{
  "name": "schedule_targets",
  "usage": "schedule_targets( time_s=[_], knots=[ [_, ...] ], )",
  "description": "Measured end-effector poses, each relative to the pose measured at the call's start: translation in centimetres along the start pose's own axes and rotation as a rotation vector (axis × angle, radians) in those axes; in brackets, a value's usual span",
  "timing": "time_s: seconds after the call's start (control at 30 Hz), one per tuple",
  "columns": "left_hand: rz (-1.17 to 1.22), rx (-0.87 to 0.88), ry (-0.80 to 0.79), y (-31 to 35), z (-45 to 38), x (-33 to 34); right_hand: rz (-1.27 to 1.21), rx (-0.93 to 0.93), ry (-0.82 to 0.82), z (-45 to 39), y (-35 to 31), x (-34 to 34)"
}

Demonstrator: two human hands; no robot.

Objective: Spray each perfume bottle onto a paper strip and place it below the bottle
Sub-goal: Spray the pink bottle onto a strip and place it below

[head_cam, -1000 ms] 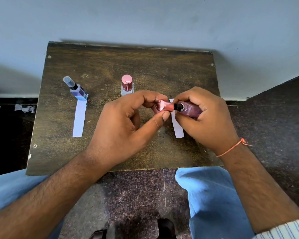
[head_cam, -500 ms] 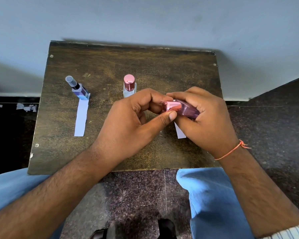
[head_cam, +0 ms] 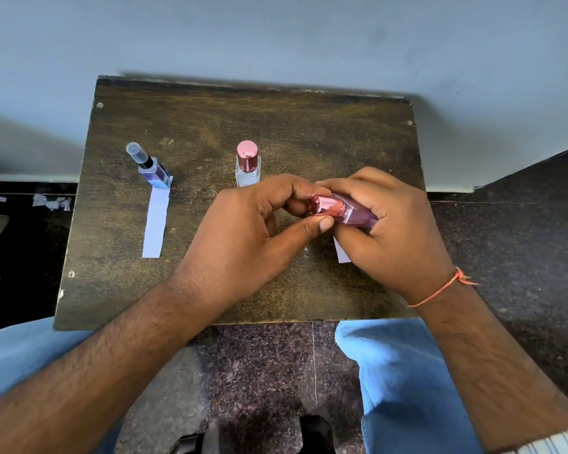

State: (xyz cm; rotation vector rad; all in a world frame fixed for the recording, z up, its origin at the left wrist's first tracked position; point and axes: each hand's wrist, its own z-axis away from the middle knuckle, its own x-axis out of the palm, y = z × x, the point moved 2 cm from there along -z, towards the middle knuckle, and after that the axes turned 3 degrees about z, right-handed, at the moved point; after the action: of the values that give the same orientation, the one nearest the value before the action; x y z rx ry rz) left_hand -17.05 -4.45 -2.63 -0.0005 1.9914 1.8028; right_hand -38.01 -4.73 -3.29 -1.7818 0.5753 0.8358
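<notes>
A pink perfume bottle is being held on its side above the wooden table, its body wrapped by the curled fingers of the right hand. Its shiny pink cap is being pinched between the thumb and fingers of the left hand, and the cap is sitting against the bottle's neck. Beneath the right hand, a corner of a white paper strip is being shown on the table, most of it hidden by the hand. At the table's middle, a clear bottle with a pink cap is standing upright, just beyond the left hand's knuckles. To the left, a blue bottle with a clear cap is standing, and another paper strip is lying flat directly below it, one end touching the bottle's base. An orange thread is being worn on the right wrist. Blue trousers are being seen at the table's near edge.
</notes>
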Motion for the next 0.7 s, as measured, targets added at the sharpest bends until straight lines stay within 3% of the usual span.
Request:
schedule_targets(
  time_s=[0.13, 0.4, 0.57, 0.7],
  knots=[
    [0.15, -0.014, 0.014, -0.1, -0.1, 0.2, -0.179, 0.056, 0.016, 0.2, 0.1, -0.1],
    [-0.025, 0.054, -0.022, -0.2, -0.1, 0.6, -0.53, 0.223, 0.066, 0.0, 0.6, 0.0],
    [-0.19, 0.059, -0.125, -0.3, 0.2, 0.5, -0.511, 0.253, 0.121, -0.4, 2.1, -0.6],
    [-0.451, 0.156, -0.273, 0.2, 1.2, 0.8, -0.334, 0.265, 0.193, -0.9, 2.9, -1.4]
  ],
)
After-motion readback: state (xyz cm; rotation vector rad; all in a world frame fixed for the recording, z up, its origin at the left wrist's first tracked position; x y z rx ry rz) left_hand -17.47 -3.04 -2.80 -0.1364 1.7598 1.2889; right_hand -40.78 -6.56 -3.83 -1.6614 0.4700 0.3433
